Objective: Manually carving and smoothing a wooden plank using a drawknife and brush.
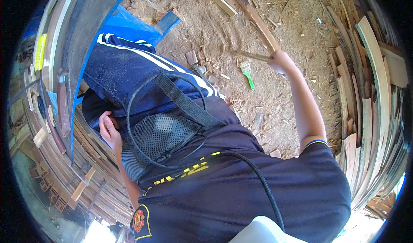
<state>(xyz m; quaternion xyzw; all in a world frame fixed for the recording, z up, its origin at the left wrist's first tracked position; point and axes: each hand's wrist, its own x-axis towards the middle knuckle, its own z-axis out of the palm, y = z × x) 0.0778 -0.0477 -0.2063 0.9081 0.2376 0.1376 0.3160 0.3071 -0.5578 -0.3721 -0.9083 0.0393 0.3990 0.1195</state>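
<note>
My right hand point(282, 63) is closed round the ends of two wooden pieces, out over the ground at the upper right. The longer wooden strip point(257, 22) slants away up and to the left. A shorter, thinner wooden stick point(253, 55) points left from the same grip. Beneath them on the ground lies a paintbrush point(246, 74) with a green handle and pale bristles. My left hand point(111, 130) hangs low beside my dark blue trousers point(122, 66), its fingers loosely bent and apart. Nothing shows in it.
To the left stands a blue-edged bench point(97, 32), with a yellow-bristled brush point(41, 52) and a wooden-handled tool point(63, 99). Stacked boards point(376, 66) line the right side. Wood chips litter the dirt ground point(297, 23). A black cable point(262, 182) loops across my body.
</note>
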